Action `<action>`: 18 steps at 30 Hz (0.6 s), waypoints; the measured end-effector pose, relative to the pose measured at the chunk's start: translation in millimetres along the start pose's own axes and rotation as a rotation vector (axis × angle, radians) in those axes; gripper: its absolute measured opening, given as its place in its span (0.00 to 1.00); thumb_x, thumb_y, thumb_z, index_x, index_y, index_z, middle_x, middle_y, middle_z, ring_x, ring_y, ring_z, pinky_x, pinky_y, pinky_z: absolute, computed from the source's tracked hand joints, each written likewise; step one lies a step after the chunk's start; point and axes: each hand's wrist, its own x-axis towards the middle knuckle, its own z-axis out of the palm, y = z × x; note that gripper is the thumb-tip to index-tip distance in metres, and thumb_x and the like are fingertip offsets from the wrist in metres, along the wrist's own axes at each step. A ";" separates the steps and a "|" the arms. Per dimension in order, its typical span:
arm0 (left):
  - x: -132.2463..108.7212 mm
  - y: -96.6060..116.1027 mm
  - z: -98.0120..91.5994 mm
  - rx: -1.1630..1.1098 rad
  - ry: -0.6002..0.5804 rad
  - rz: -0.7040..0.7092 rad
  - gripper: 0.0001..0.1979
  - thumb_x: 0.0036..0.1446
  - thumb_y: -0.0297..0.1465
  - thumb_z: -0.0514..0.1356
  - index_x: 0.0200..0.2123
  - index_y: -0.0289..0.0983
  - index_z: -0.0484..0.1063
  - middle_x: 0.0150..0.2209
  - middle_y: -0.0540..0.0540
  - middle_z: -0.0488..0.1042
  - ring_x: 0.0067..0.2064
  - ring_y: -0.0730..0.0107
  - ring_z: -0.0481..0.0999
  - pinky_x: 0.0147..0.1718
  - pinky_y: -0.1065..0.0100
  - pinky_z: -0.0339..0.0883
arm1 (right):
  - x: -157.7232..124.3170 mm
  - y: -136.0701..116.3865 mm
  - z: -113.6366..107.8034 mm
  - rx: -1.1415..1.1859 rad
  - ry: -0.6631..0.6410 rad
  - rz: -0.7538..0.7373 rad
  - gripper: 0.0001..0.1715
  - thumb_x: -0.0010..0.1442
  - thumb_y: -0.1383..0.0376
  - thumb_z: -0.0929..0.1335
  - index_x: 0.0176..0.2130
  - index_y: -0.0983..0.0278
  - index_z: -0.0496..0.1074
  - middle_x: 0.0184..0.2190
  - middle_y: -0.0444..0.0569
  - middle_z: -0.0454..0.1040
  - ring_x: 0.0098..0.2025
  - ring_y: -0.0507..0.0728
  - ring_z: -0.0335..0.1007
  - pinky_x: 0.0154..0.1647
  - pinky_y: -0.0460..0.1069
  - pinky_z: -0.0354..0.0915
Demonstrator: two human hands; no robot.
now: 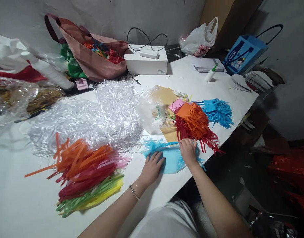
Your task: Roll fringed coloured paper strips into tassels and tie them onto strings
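Note:
A light blue sheet of tissue paper (172, 161) with fringed ends lies near the table's front edge. My left hand (153, 167) rests on its left part, fingers spread and pressing down. At its upper right, my right hand (188, 151) pinches the paper's folded far edge between thumb and fingers. Just beyond that hand are an orange fringed paper bundle (192, 117) and dark red paper strips (183, 130) under it. Darker blue fringed paper (218, 112) lies farther right. To the left of my left hand, orange strips (84, 158), red strips (89, 180) and green strips (92, 195) are piled together.
A large heap of white shiny ribbon (92, 115) covers the table's left middle. Beside it sits a clear plastic bag (152, 114). Along the back stand a pink bag (102, 59), a white box (147, 64), a glue bottle (210, 75) and a blue bag (246, 53).

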 end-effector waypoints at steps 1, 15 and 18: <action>-0.4 0.0 0.5 0.016 -0.010 -0.024 0.19 0.61 0.30 0.54 0.56 0.42 0.67 0.60 0.37 0.65 0.60 0.46 0.61 0.53 0.45 0.57 | 1.1 7.0 -4.3 0.002 0.051 0.042 0.12 0.68 0.67 0.60 0.38 0.64 0.71 0.37 0.51 0.75 0.43 0.58 0.66 0.55 0.56 0.47; 1.3 -9.0 -3.5 0.008 -0.017 -0.128 0.24 0.61 0.38 0.55 0.59 0.38 0.64 0.65 0.34 0.56 0.65 0.40 0.53 0.55 0.35 0.52 | -52.8 132.4 -101.5 -0.175 0.677 0.527 0.23 0.66 0.54 0.57 0.38 0.68 0.71 0.33 0.59 0.76 0.36 0.63 0.71 0.42 0.56 0.60; 1.4 -5.5 -10.0 -0.029 0.032 -0.104 0.17 0.62 0.32 0.53 0.54 0.38 0.69 0.62 0.36 0.63 0.63 0.43 0.59 0.56 0.38 0.55 | -69.7 126.8 -131.3 -0.282 0.671 0.375 0.19 0.67 0.58 0.59 0.37 0.66 0.72 0.34 0.57 0.77 0.38 0.63 0.72 0.47 0.58 0.60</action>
